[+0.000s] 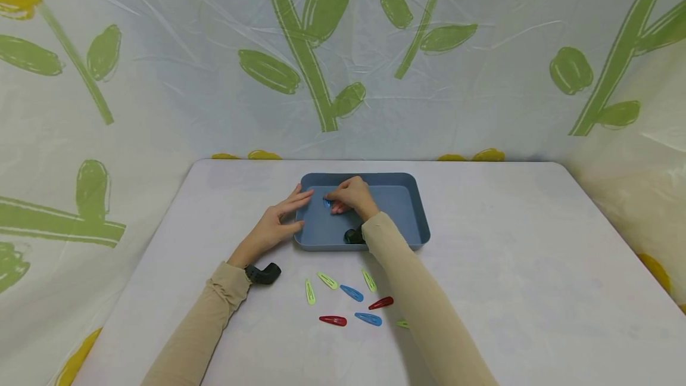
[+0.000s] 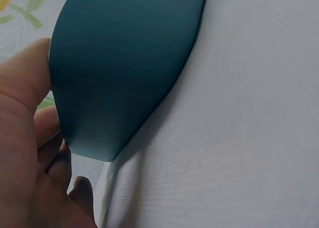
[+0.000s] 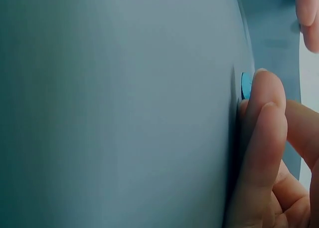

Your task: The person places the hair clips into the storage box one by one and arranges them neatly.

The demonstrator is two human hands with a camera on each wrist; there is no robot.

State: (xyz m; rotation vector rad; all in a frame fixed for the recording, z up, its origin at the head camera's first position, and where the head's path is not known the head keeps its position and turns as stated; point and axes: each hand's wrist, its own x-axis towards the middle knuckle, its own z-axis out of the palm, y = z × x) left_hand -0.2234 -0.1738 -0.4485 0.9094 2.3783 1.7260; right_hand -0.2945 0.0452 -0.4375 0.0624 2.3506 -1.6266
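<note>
A blue-grey rectangular tray (image 1: 396,213) lies toward the back of the white table. Inside it, near its left end, my right hand (image 1: 354,197) pinches a small blue snap hair clip (image 1: 327,202) close to the tray floor. Only a sliver of this clip (image 3: 245,86) shows past the fingertips in the right wrist view. My left hand (image 1: 270,231) touches the tray's left side, its fingers extended over the rim. From the left wrist, the tray's outer wall (image 2: 124,73) is visible beside the thumb.
In front of the tray are scattered more hair clips: green (image 1: 327,280), blue (image 1: 351,293) and red (image 1: 333,320). One green clip (image 1: 403,324) is partly hidden by the right sleeve (image 1: 423,296). A flower-patterned sheet (image 1: 214,76) hangs behind the table (image 1: 509,255).
</note>
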